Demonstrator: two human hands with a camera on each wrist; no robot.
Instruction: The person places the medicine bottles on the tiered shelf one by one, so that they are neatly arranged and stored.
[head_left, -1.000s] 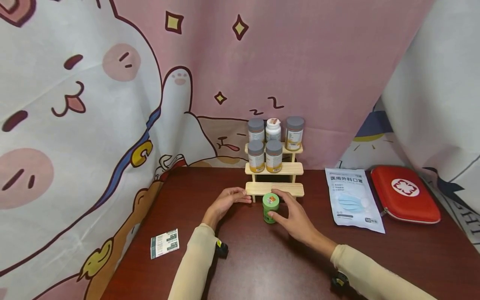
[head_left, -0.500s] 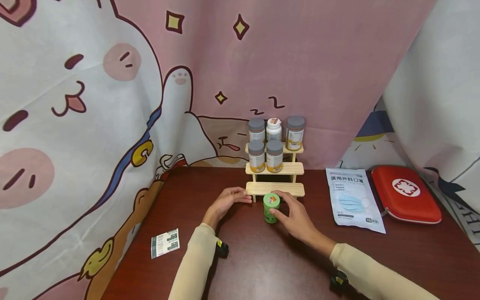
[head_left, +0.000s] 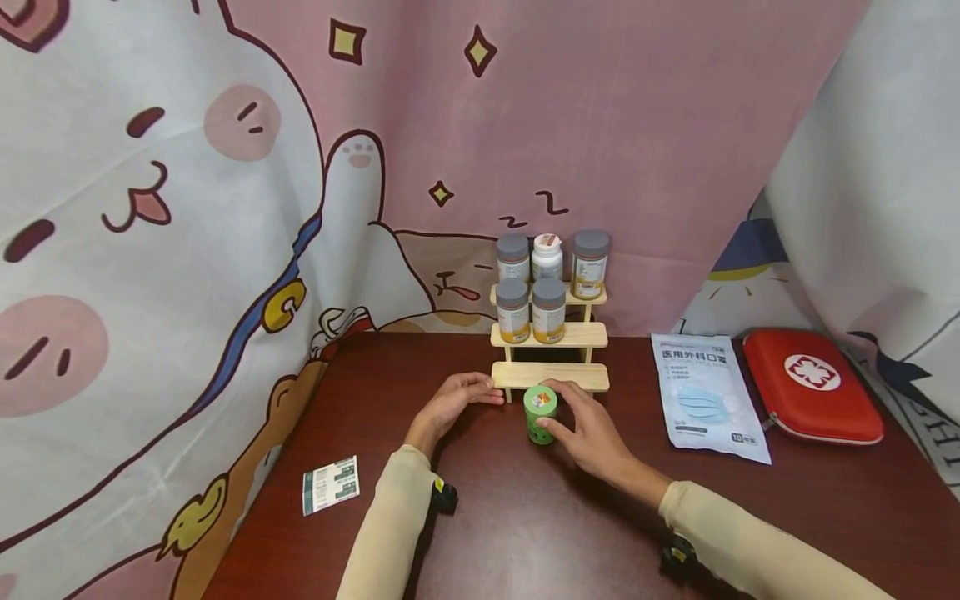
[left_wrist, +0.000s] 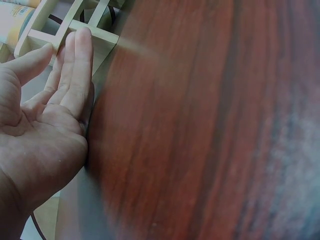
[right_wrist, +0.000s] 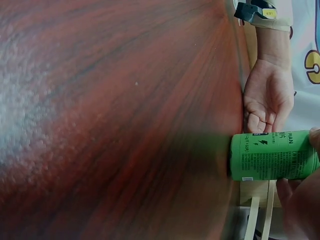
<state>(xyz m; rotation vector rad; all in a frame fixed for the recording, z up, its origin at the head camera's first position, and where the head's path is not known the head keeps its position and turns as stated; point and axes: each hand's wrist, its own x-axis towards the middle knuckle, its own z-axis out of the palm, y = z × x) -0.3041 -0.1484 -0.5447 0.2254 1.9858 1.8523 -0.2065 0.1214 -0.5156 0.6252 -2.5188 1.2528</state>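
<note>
My right hand (head_left: 592, 429) holds a small green bottle (head_left: 537, 429) upright, thumb and fingers on either side of its upper part, just in front of the wooden stand. In the right wrist view the bottle (right_wrist: 270, 156) shows dark print on its side, and its base is close to the tabletop. A three-tier pale wooden stand (head_left: 551, 377) is behind it. My left hand (head_left: 453, 404) lies at the left end of the lowest tier. In the left wrist view this hand (left_wrist: 55, 120) has straight fingers, their tips right at the stand's end.
Two grey-capped bottles (head_left: 549, 312) occupy the middle tier. On the top tier a white bottle (head_left: 547, 260) stands between two more grey-capped ones. A mask packet (head_left: 708, 400) and a red zip case (head_left: 813, 387) lie right. A printed paper packet (head_left: 330, 486) lies left.
</note>
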